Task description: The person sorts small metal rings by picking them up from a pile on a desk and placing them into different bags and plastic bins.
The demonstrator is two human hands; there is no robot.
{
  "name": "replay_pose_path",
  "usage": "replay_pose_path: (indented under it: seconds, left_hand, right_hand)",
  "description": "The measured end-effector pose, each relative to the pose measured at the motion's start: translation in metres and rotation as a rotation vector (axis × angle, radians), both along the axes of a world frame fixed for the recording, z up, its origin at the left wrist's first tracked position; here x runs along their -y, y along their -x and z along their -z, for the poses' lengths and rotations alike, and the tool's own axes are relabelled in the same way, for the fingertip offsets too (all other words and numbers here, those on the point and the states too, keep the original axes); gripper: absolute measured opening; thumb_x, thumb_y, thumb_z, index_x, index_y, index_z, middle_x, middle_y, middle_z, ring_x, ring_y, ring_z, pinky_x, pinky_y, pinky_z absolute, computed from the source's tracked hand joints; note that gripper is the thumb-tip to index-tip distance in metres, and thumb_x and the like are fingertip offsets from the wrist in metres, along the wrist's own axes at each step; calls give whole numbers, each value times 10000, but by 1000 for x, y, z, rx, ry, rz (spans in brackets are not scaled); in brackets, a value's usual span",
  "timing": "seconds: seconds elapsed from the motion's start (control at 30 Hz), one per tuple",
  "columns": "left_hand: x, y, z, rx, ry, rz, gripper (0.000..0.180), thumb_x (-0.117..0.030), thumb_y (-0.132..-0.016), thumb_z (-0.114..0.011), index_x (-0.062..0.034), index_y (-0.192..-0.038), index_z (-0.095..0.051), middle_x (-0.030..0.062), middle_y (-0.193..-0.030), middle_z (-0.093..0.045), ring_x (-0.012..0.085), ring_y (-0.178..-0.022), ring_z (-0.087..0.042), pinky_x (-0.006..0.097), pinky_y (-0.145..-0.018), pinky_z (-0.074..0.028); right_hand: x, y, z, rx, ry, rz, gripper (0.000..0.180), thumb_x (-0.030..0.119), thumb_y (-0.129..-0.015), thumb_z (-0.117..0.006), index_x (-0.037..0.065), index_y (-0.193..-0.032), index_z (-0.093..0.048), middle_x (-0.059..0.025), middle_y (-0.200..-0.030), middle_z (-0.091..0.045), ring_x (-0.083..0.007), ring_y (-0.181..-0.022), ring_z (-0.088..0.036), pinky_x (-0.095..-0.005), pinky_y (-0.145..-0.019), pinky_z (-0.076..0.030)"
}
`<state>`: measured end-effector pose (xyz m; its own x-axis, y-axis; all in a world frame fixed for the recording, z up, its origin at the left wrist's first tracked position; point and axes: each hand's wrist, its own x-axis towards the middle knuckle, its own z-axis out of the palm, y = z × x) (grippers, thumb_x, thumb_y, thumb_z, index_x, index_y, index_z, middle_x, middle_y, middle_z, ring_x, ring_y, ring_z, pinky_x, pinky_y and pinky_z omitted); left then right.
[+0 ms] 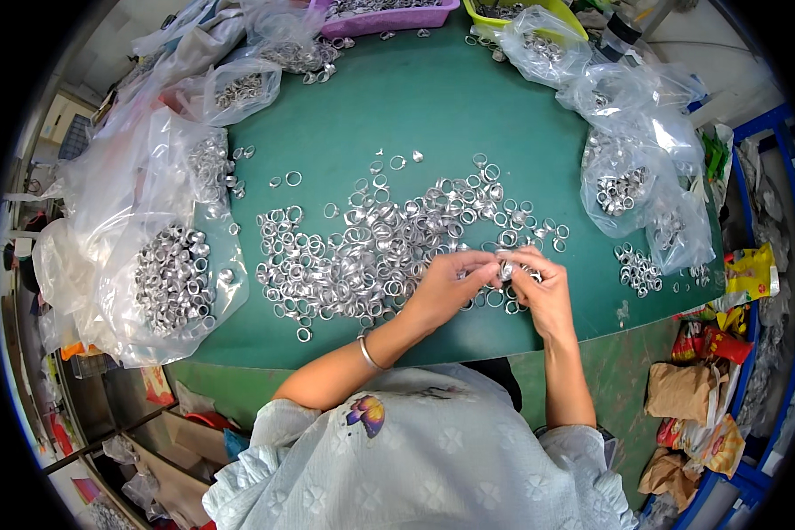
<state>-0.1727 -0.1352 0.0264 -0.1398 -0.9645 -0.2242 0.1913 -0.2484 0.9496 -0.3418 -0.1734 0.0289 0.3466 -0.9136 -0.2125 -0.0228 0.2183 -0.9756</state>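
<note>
Top, pale blue, textured, ruffled.
Carries tonal flowers and purple-yellow butterfly; silver-toned bangle circles left forearm.

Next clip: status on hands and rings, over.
Left hand, right hand meeting at a silvery piece. Loose rings heaped on green table. Nothing visibly blocking the hands.

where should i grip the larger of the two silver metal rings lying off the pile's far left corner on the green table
I'd pinch the larger silver metal ring by its band's outer edges, coming from above and the right: it looks to lie flat, with bare green table on that side, while the smaller ring sits close on its left.
</note>
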Motion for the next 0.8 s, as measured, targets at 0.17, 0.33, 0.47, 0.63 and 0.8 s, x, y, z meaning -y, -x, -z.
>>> replay_pose_path:
  seconds: [0.17, 0.33, 0.47, 0.63, 0.8]
  left_hand:
    - [4, -6, 4, -304, -291, 136, 222, -214, -892, -573, -26, -984, -647, -38, -679, -546, 19, -531, -342, 186, -459, -254]
    - [7, -11, 13, -413, -382, 174, 203, -211, -902, -551, -33, -946, -637, -68, -603, -415, 26, -498, -288, 189, -443, -216]
    - [3, -11, 10, -551, -446, 137, 218, -167, -909, -536, -1, -1032, -606, -21, -715, -520, 27, -524, -304, 180, -426, -226]
    - [0, -8, 3, -367, -348, 113, 225, -132, -899, -551, -9, -1077, -609, -16, -746, -525, 50, -550, -362, 203, -464, -304]
    - [-8, -4, -10, 332, 285, -26, 273, -59, -834, -603, -27, -1105, -612, 47, -837, -582, 115, -642, -485, 236, -567, -410]
  right_hand:
    - [-6, 0, 3, 150, -139, -18, 213, -21, -845, -582, 8, -1038, -667, 1, -825, -518, -34, -587, -469, -169, -464, -335]
    - [-9, -9, 5, -210, 572, 13, 240, -58, -785, -622, 12, -1007, -681, -40, -758, -537, -84, -590, -516, -204, -490, -396]
    - [-17, -14, 1, -354, 794, 82, 265, -89, -740, -639, 3, -984, -684, -75, -745, -553, -107, -585, -530, -231, -502, -419]
    - [-12, -14, -3, -246, 638, 69, 137, -59, -767, -641, -34, -901, -651, -48, -769, -577, -83, -591, -516, -207, -518, -410]
    - [-28, -15, -4, 80, 50, 200, 103, 20, -839, -616, -3, -937, -596, -7, -747, -566, -16, -578, -442, -163, -486, -328]
